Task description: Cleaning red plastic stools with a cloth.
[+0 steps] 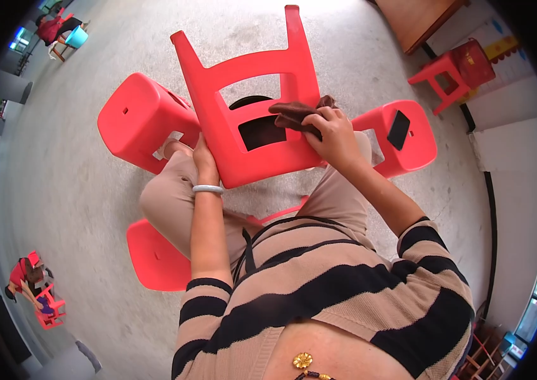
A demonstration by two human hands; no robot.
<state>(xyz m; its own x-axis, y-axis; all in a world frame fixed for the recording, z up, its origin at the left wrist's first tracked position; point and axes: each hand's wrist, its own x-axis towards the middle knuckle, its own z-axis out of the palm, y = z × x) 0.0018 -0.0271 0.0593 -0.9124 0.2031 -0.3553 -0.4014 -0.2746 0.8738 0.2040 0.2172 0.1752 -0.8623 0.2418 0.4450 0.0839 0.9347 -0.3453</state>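
A red plastic stool (259,166) is tipped on its side before me, its legs pointing away. My left hand (205,159), with a pale bangle at the wrist, grips the stool's left edge near the seat. Bunched in my right hand (331,133) is a brown cloth (294,115), which lies against the right side of the stool's frame. Behind the frame's openings a dark round object, partly hidden, shows.
Red stools stand left (138,114) and right (413,156); the right one bears a black smartphone (398,130). Another red stool (157,259) is at lower left. Two people (50,29) (21,275) work far left. A wooden table (415,19) stands upper right.
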